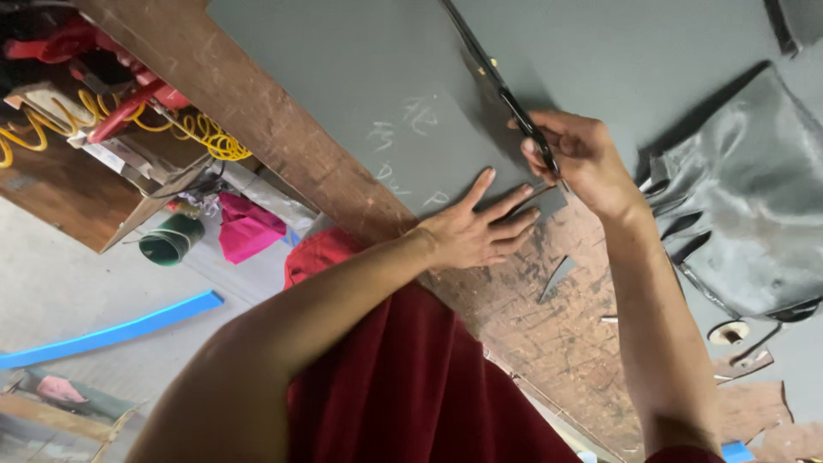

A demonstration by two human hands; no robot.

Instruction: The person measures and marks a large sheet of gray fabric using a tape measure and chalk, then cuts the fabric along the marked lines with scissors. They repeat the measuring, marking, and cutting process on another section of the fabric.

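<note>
Right hand (583, 159) grip on scissors (501, 86)

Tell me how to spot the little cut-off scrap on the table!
Find the scratched wooden table under the big grey sheet. Just below the right hand holding scissors, a small grey sliver lies alone on bare wood. It is thin, curved and pointed, unlike the shiny black fabric beside it.

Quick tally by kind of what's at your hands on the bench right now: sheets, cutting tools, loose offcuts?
Large dark grey sheet, pressed flat by the left hand: 1
Black-handled scissors, held in the right hand: 1
Small grey offcut sliver lying on the scratched wooden bench: 1
Total: 3
</note>
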